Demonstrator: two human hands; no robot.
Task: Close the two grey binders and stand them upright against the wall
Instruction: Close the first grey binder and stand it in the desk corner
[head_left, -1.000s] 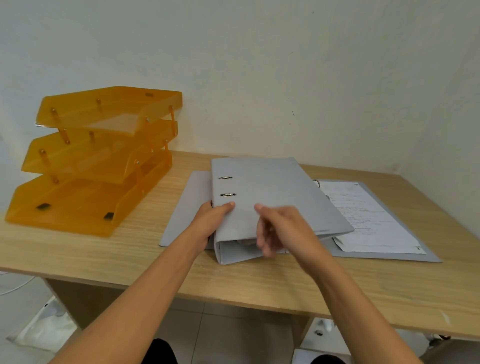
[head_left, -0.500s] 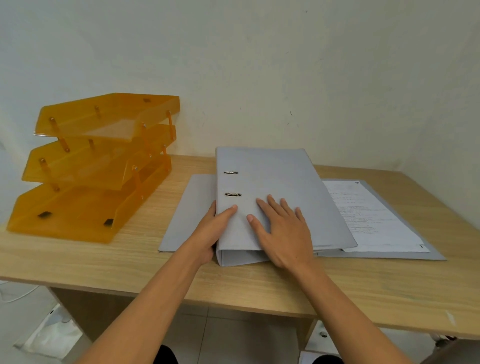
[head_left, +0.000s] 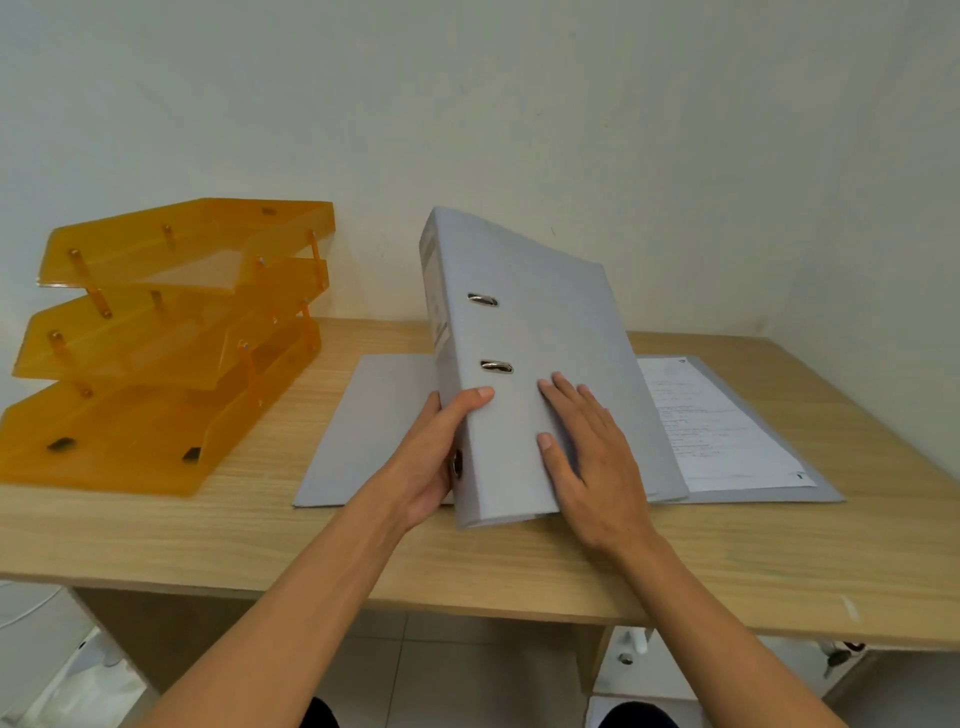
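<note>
Step in hand: raising shut binder (head_left: 524, 332), far end tilted up off surface (head_left: 156, 525), near end low. Left hand (head_left: 431, 457) grip wrapped round spine; right hand (head_left: 587, 452) flat, open on cover. Open binder (head_left: 748, 493) flat beneath. Next: tip upright, slide to wall (head_left: 675, 156).

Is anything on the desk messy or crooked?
Yes. The closed grey binder is tipped up at a slant, held by the left hand and right hand. Under it the open binder lies flat, its printed sheet showing. The orange tray stack looks tidy.
</note>
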